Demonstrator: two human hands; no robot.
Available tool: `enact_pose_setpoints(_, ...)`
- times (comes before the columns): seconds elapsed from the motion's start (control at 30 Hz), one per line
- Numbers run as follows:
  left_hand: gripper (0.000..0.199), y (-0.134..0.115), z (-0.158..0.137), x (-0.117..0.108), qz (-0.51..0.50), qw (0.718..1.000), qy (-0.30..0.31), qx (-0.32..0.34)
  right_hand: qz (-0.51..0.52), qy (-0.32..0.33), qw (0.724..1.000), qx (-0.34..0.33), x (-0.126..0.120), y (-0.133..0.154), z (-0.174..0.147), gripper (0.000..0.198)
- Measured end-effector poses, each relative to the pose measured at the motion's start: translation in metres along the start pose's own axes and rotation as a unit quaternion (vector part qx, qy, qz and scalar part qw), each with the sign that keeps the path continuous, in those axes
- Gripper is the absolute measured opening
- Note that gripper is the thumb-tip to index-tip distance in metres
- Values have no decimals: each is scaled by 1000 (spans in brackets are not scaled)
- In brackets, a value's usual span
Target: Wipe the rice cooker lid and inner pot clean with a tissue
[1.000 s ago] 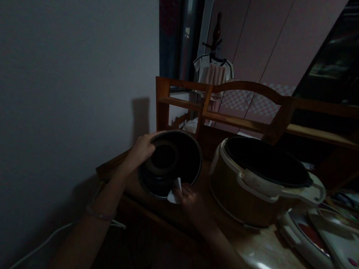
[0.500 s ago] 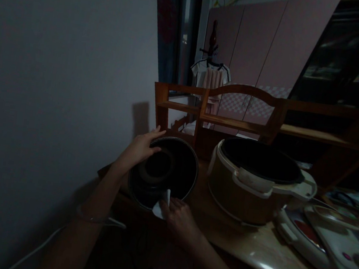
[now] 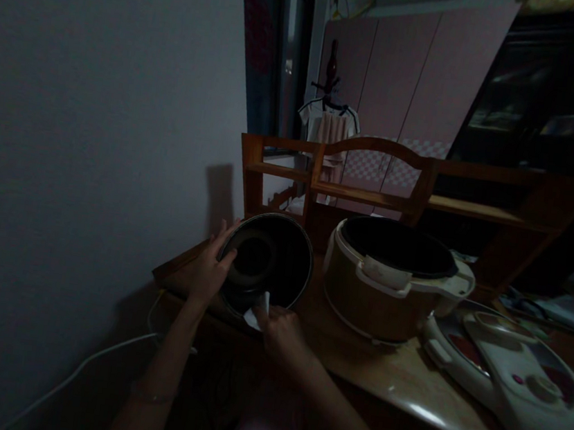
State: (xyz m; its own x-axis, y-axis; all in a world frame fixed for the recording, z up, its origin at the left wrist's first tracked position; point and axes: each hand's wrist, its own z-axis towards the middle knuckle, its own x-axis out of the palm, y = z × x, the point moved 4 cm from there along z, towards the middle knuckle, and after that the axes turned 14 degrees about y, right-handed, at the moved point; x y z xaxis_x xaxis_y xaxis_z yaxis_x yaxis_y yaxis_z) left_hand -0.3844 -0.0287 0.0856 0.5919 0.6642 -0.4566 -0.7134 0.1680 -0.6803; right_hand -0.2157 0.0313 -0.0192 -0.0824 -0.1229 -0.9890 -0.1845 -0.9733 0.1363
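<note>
A round dark inner pot is tipped on its side at the table's left end, its mouth facing me. My left hand grips its left rim, thumb over the inside edge and fingers along the outside. Pinched in my right hand is a white cloth or tissue, which lies over the pot's lower rim. Part of it is hidden by my fingers. To the right stands a multicooker body with a white collar and a dark open top.
The cooker's white lid lies at the right of the wooden table. A wooden shelf frame rises along the back. A pale wall is close on the left, with a white cable below.
My left hand has come down onto the pot's left rim and closed round it; its fingers were stretched out before. My right hand stays at the lower rim with the white cloth or tissue.
</note>
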Motion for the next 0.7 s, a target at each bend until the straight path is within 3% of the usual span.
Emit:
enact_pose_setpoints(0.17,56,4,16,4,-54,999,-6,-3,-5,-5,1000,18,-2,-1,0,40)
enact_pose_setpoints(0.4,55,7,31,4,-5,1000,1,1,-12,-13,999,34,-7,2,4,39)
enact_pose_setpoints(0.7,54,37,48,-10,1,999,21,-27,-23,-15,999,23,-12,4,23,30)
